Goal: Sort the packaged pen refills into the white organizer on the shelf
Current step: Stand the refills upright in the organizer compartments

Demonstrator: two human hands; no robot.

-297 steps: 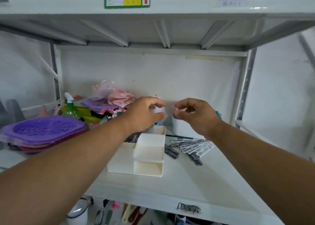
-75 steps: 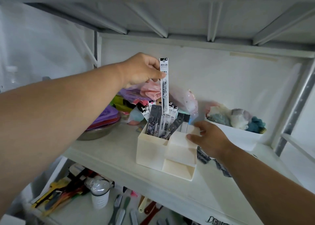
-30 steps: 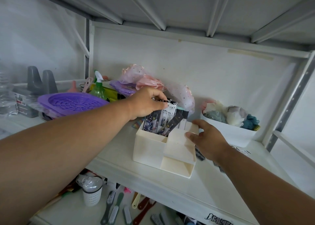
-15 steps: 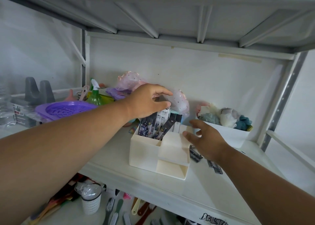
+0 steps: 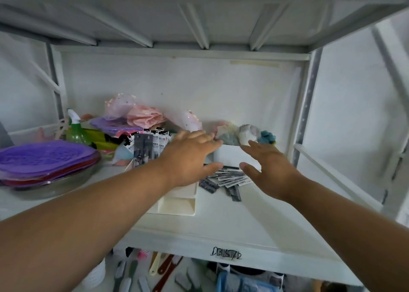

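Fingers of both hands are spread and loose, grasping nothing. From the head camera, the left hand (image 5: 190, 156) reaches forward over the white organizer (image 5: 177, 203), hiding much of it; only the low front compartment and a strip of the left wall show. Upright refill packs (image 5: 150, 146) stand in the organizer's tall back-left compartment, their printed tops poking above the forearm. The right hand (image 5: 269, 167) hovers palm down, just right of the left one, above the loose refill packs (image 5: 228, 179) that lie fanned flat on the shelf (image 5: 254, 223) right beside the organizer, toward the shelf's middle. Whether either hand touches anything below it cannot be told. Behind the right hand, near the back edge, sits a white bin (image 5: 228, 154) holding soft bundled things. At the shelf's left end a purple tray (image 5: 44, 156) tops a stack in a glass bowl, with a green spray bottle (image 5: 76, 130) behind it.
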